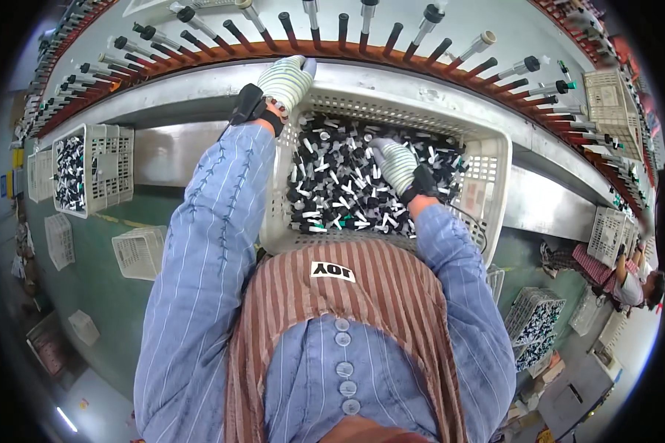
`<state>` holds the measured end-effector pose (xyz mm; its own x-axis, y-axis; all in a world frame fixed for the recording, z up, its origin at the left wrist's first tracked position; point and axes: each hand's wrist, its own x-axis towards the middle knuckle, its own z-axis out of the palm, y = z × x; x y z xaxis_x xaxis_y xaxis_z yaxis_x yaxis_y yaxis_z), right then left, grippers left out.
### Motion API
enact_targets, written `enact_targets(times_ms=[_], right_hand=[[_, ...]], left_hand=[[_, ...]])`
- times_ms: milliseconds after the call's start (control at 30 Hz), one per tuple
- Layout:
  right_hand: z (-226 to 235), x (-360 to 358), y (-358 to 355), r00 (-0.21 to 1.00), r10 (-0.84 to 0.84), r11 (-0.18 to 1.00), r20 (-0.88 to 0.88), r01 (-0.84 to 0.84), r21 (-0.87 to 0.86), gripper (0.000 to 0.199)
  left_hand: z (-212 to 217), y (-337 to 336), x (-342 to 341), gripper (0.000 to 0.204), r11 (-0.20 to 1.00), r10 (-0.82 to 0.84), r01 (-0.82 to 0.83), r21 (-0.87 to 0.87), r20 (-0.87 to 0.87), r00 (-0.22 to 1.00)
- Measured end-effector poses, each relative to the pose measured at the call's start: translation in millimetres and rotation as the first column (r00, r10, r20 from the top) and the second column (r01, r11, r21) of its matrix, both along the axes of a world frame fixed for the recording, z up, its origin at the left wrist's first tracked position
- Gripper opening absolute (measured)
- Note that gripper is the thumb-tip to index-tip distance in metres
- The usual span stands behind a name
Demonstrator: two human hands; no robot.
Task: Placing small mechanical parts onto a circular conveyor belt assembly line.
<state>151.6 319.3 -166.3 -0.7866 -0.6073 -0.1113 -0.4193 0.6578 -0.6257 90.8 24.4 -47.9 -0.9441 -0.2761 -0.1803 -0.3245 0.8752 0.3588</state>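
1. The two hands are well apart. The right hand (pixel 396 164) reaches into the basket (pixel 488 166), right of its middle and nearer the far edge, with its fingers down among the small black and white pieces (pixel 343 196). I cannot tell whether they close on one.
2. The left hand (pixel 287 80) is curled above the metal ledge (pixel 199 92), just beyond the basket's far left corner and near the foot of the upright rods (pixel 343 28). Whether it holds anything or touches the ledge does not show.
3. The pieces lie loose and jumbled, covering the basket from its left wall nearly to its right one, so I judge that much of this load is left to handle.
4. Along the row, some rods carry a clear tube (pixel 369 13), while others between them show only a dark top. The row looks partly fitted, though I cannot say which tubes, if any, come from these hands.
5. A second basket (pixel 111 162), well to the left below the ledge, also holds many pieces; so does the crate (pixel 521 306) at the lower right.
6. The right fingertips blend into the pieces, and the left palm is turned out of sight. Deeper layers are covered by the top ones. The rods shrink and blur toward both ends, and the nearest tops are cut off above.
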Motion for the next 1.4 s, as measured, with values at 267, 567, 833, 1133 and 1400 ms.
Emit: enact_targets(times_ms=[267, 567, 833, 1133, 1400], right_hand=[[-34.9, 11.3, -64.2, 0.963, -0.165, 0.913, 0.215, 0.066, 0.403, 0.031], [-15.5, 16.9, -37.4, 0.877, -0.264, 0.962, 0.4, 0.209, 0.178, 0.04], [119.8, 8.0, 16.6, 0.987, -0.07, 0.98, 0.142, 0.095, -0.175, 0.037], [181.1, 29.0, 99.4, 0.936, -0.353, 0.818, 0.007, 0.312, -0.484, 0.051], [98.0, 2.6, 232.4, 0.636, -0.772, 0.602, 0.012, 0.724, 0.337, 0.053]], left_hand=[[4.4, 0.9, -3.6, 0.044, 0.999, 0.032, -0.032, 0.008, 0.06, 0.998], [2.0, -1.2, 0.6, 0.038, 1.0, 0.0, -0.001, -0.025, -0.057, 0.998], [31.5, 90.1, 69.4, 0.035, 0.668, -0.45, 0.517, 0.536, -0.263, 0.854], [9.2, 154.9, 91.4, 0.049, 0.492, -0.711, 0.408, 0.769, 0.085, 0.698], [102.2, 207.7, -17.8, 0.048, 0.617, -0.141, 0.215, 0.757, -0.163, 0.977]])
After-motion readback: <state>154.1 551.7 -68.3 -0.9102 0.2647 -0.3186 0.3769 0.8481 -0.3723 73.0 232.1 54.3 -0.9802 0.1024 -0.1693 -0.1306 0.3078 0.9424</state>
